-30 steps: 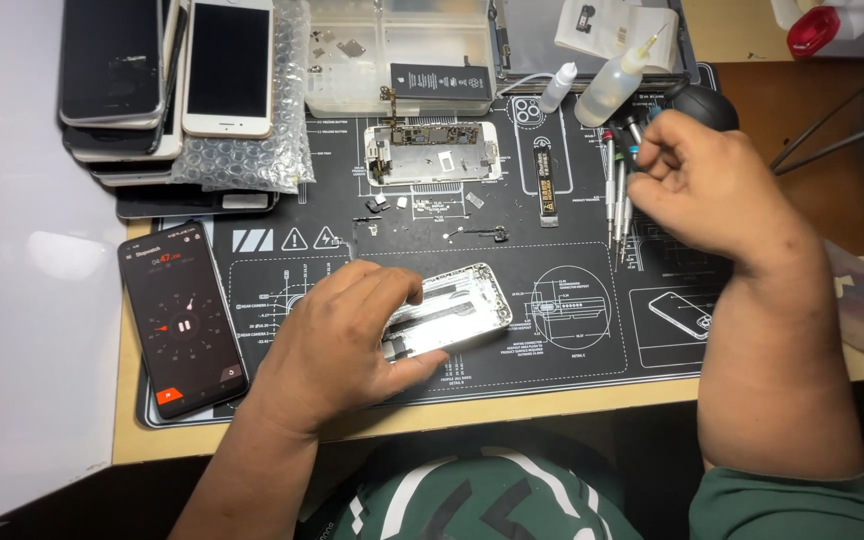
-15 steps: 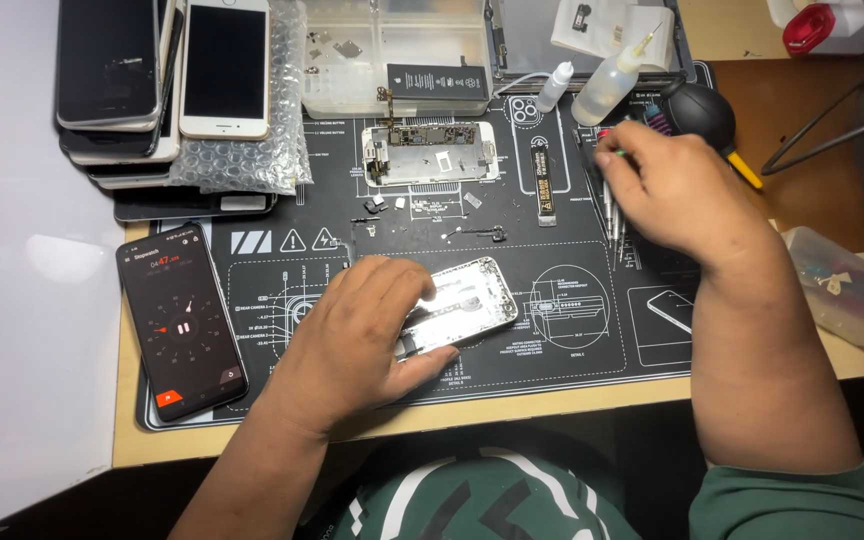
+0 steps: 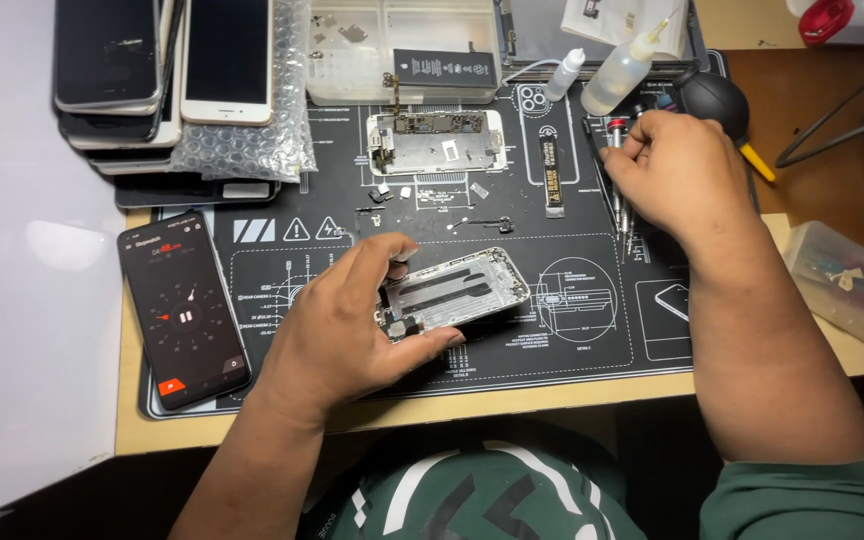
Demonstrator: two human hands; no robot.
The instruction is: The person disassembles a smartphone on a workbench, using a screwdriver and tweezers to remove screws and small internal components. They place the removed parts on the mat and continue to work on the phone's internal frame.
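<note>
My left hand (image 3: 347,325) grips an opened silver phone housing (image 3: 462,287), tilted slightly up off the black repair mat (image 3: 592,330) near the table's front edge. My right hand (image 3: 674,170) is over the mat's right side, fingers closed around the top of a slim screwdriver (image 3: 616,150) among several thin tools lying in a row. A second stripped phone frame with a circuit board (image 3: 435,142) lies at the mat's upper middle, with small loose parts below it.
A dark phone with a lit dial screen (image 3: 183,308) lies at the left. Stacked phones (image 3: 162,70) rest on bubble wrap at top left. Behind are a clear parts tray (image 3: 352,50), two squeeze bottles (image 3: 617,72), a black air blower (image 3: 717,98) and a small plastic box (image 3: 847,280).
My right hand has shifted left and down from the blower area to the row of tools. My left hand has turned the phone housing a little, showing more of its inside.
</note>
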